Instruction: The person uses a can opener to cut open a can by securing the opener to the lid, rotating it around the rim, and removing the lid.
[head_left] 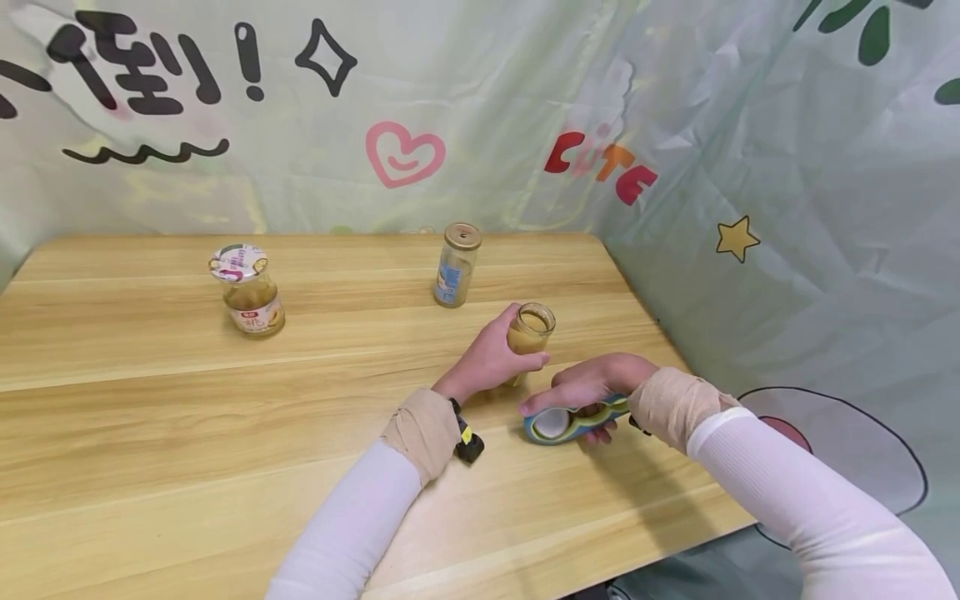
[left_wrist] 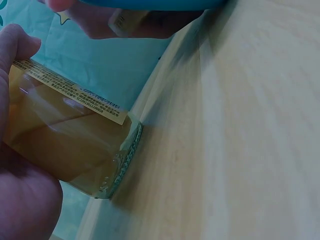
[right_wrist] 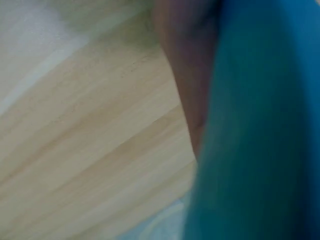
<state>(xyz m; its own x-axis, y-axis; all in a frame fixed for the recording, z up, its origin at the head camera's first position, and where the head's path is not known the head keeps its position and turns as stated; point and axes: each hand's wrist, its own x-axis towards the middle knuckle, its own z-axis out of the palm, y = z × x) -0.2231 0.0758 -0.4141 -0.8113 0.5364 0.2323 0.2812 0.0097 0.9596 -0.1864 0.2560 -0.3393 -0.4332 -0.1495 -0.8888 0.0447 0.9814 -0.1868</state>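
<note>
A light wood-grain table backs onto a pale printed fabric curtain. Toward its right, the left hand wraps an open clear-glass jar of amber contents, mouth up, apparently to steady it. Nearby, the right hand, wrist bent, grips a blue-and-yellow ringed tool, perhaps to clear the jar. Farther off stand a gold-lidded glass jar and a white-lidded glass jar.

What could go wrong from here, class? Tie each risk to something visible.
The lidless clear glass jar of amber contents could spill if the left hand tips it.
The pale round disc, possibly a lid, within the long blue-and-yellow opener might drop if the right hand tilts.
That opener, close to the jar, could knock it.
</note>
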